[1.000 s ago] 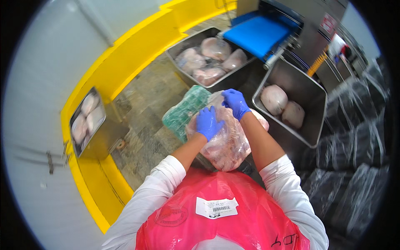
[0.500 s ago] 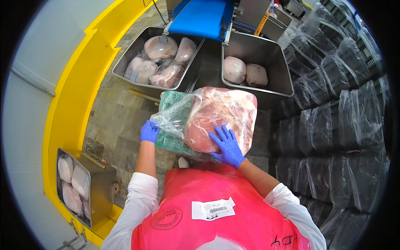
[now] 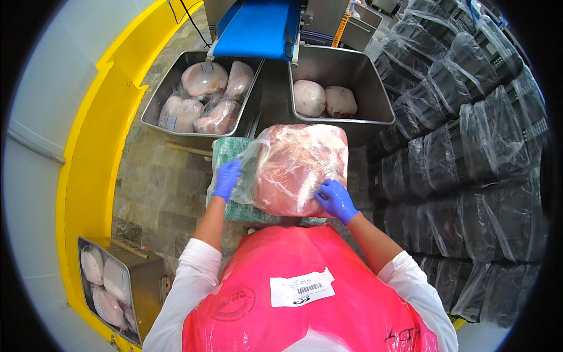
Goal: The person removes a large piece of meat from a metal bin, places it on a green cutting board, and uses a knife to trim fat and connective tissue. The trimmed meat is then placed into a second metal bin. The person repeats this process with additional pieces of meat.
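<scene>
A large piece of raw meat (image 3: 293, 164) in clear plastic wrap (image 3: 249, 164) rests on a green, plastic-covered slab (image 3: 223, 149) in front of me. My left hand (image 3: 227, 178), blue-gloved and slightly blurred, is closed at the loose end of the wrap on the left. My right hand (image 3: 335, 200), also gloved, has curled fingers pinching the wrap at the meat's lower right. A red plastic apron (image 3: 258, 264) covers my front below the meat.
Steel bins with wrapped meat stand at back left (image 3: 153, 120), back right (image 3: 381, 111) and lower left (image 3: 141, 276). A blue conveyor (image 3: 252, 29) lies beyond. Plastic-draped black crates (image 3: 440, 193) are stacked at right; a yellow kerb (image 3: 85, 164) lines the left wall.
My view has swung round to face the meat straighter. My left hand has lifted and moved inward with the wrap; my right hand's spread fingers have curled at the meat's right side.
</scene>
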The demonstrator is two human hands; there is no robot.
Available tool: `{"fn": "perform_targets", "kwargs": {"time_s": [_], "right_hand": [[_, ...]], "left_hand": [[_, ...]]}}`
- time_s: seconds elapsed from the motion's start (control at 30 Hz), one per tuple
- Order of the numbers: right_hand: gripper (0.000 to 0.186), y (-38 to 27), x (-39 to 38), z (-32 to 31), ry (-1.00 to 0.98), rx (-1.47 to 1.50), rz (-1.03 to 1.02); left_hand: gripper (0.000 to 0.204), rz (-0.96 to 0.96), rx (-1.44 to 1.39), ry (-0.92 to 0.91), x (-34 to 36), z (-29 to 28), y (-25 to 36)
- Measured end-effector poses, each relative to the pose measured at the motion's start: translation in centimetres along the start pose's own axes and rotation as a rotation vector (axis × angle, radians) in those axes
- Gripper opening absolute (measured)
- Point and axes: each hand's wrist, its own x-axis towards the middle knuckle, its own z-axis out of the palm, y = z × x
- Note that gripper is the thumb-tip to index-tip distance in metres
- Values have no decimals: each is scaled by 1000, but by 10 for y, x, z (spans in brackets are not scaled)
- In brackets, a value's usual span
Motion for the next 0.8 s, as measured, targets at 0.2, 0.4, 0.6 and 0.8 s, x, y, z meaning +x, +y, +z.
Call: {"fn": "perform_targets", "kwargs": {"time_s": [0.2,0.4,0.6,0.8], "right_hand": [[38,16,106,-23,329,-60,-119],[42,40,189,-29,275,-229,-172],[17,53,173,-35,170,-64,-157],[20,117,20,-72,77,11,-114]], "left_hand": [[80,255,649,128,-17,104,46],[56,324,777,207,-42,114,79],[26,482,956,357,-38,119,77],[20,475,940,418,-25,116,77]]}}
